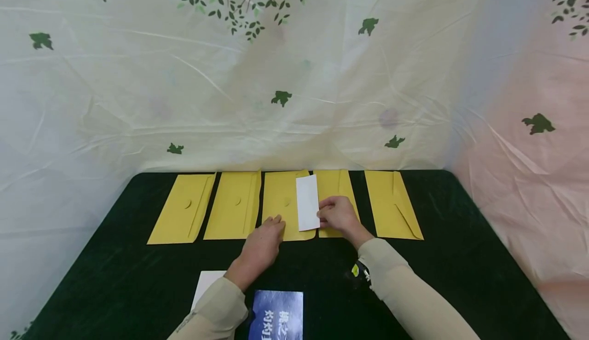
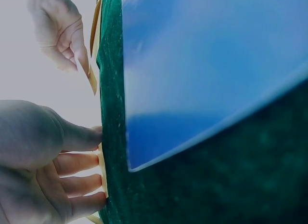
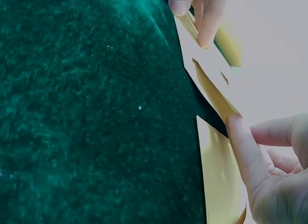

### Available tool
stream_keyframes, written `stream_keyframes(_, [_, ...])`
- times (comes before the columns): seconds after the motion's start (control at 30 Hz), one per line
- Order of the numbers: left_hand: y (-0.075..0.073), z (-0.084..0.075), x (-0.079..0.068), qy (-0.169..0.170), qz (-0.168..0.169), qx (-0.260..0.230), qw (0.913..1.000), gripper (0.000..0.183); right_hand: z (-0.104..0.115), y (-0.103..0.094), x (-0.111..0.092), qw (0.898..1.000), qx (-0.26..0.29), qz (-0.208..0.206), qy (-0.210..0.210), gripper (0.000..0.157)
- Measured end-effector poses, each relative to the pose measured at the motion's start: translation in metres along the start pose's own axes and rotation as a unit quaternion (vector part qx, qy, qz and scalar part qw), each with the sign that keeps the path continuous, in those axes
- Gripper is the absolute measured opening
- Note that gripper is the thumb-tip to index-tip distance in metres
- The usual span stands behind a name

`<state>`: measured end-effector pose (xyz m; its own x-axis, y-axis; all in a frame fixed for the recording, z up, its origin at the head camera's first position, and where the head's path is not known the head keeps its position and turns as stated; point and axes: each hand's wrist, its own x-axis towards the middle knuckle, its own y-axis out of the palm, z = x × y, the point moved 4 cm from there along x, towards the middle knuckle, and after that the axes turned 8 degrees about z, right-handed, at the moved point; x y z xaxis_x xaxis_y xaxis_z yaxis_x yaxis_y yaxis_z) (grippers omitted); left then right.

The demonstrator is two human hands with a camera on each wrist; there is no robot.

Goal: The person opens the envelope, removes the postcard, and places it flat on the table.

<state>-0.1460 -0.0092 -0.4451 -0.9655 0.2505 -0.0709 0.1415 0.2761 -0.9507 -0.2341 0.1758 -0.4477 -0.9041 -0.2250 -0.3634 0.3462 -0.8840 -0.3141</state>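
In the head view, my right hand (image 1: 339, 213) pinches the right edge of a narrow white paper piece (image 1: 307, 202). That piece stands over the right side of the middle yellow envelope (image 1: 275, 191). In the right wrist view, thumb and fingers of the right hand (image 3: 276, 161) hold a tan-looking paper edge (image 3: 211, 89). My left hand (image 1: 263, 245) rests its fingertips on the lower part of the middle envelope. Its fingers look fairly straight in the left wrist view, with the thumb (image 2: 82, 137) near the envelope's edge.
Yellow envelopes (image 1: 181, 209) line the far edge of the dark green table (image 1: 115, 273), two at left and two at right (image 1: 391, 202). A blue printed booklet (image 1: 276, 314) lies near me. White paper (image 1: 206, 284) shows partly beneath my left forearm. A patterned curtain (image 1: 294, 125) hangs behind.
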Motion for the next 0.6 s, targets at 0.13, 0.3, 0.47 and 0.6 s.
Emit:
stream_keyframes(0.13, [-0.001,0.003,0.003,0.003,0.005,-0.001,1.0000,0.033,0.001,0.000,0.001,1.000,-0.001,-0.003,-0.001,0.023])
stream_keyframes(0.3, [-0.002,0.007,0.007,0.009,0.006,-0.002,0.9999,0.033,0.002,-0.001,0.004,1.000,0.004,-0.006,0.000,0.023])
stream_keyframes(0.47, [-0.004,0.011,0.011,0.015,0.001,0.002,0.9999,0.032,0.003,-0.001,0.006,1.000,0.007,-0.012,0.003,0.022])
stream_keyframes(0.6, [-0.005,0.013,0.014,0.019,0.001,0.003,0.9998,0.032,0.004,-0.001,0.009,1.000,0.006,-0.018,0.001,0.020])
